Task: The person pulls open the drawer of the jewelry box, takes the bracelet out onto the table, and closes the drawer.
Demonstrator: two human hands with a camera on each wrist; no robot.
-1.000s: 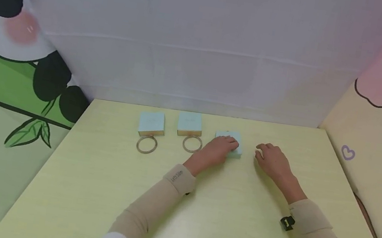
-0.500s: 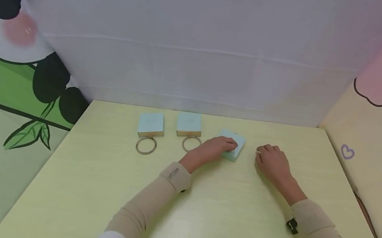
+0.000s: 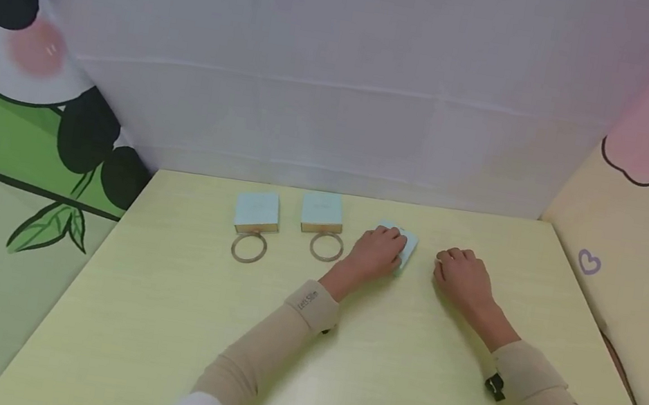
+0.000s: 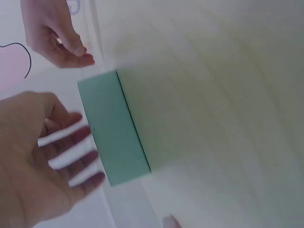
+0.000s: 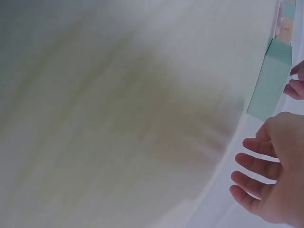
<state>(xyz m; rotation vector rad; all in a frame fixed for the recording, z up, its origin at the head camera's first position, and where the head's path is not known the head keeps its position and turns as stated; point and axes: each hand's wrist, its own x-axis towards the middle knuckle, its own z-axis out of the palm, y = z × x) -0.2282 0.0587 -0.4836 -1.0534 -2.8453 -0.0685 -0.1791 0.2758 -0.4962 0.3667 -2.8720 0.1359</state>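
A small light-blue box (image 3: 409,246) lies on the table, partly hidden under my left hand (image 3: 377,251). In the left wrist view, the fingers of my left hand (image 4: 33,156) are spread and loosely bent, their tips at the upper edge of the green-looking box (image 4: 114,130). Whether they press on it is hard to tell. To the right of that box, my right hand (image 3: 464,278) is held low over the table, apart from the box. Its fingers (image 5: 256,167) hang loosely curled with nothing between them in the right wrist view.
Two similar light-blue boxes with tan front sides, one at the left (image 3: 257,211) and another nearer the middle (image 3: 322,212), stand at the back. Before each lies a ring, the left ring (image 3: 235,245) and the second ring (image 3: 325,259). A white cloth wall (image 3: 336,127) rises behind the table.
The box under my left hand has shifted slightly right and turned. My left hand drew back a little, then moved over the box again. My right hand has lowered slightly, its fingers more bent.
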